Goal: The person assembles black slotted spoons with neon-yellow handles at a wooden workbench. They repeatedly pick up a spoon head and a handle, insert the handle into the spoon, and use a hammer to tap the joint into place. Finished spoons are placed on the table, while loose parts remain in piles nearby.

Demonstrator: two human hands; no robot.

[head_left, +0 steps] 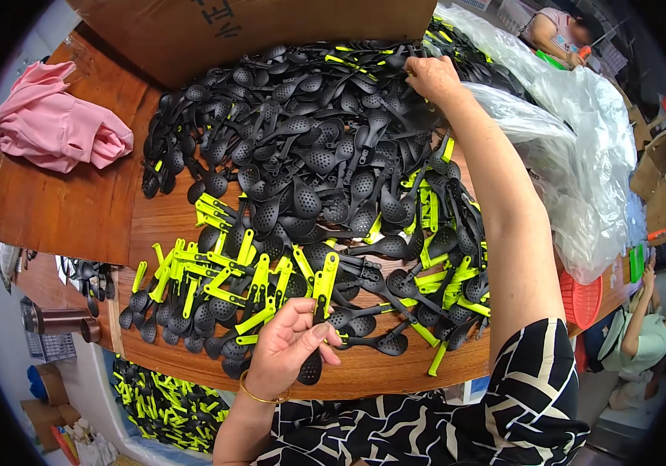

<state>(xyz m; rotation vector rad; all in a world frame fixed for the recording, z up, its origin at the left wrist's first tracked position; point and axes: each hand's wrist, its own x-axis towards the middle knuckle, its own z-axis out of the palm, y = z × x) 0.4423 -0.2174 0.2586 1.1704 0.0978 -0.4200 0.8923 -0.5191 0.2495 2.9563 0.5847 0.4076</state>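
Here | left hand [290,342] pinches flat lime-handled spoon [324,281] | right hand [432,76] at perforated black spoons [320,160], grip unclear

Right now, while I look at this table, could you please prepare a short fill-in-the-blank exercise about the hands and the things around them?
1. The nearer hand holds a yellow-green handle and is the person's ____ one.
2. The farther hand, at the back of the pile of spoons, is the person's ____ one.
3. The spoon heads in this pile are coloured ____.
4. The cloth at the left of the picture is coloured ____.

Missing words: left; right; black; pink.
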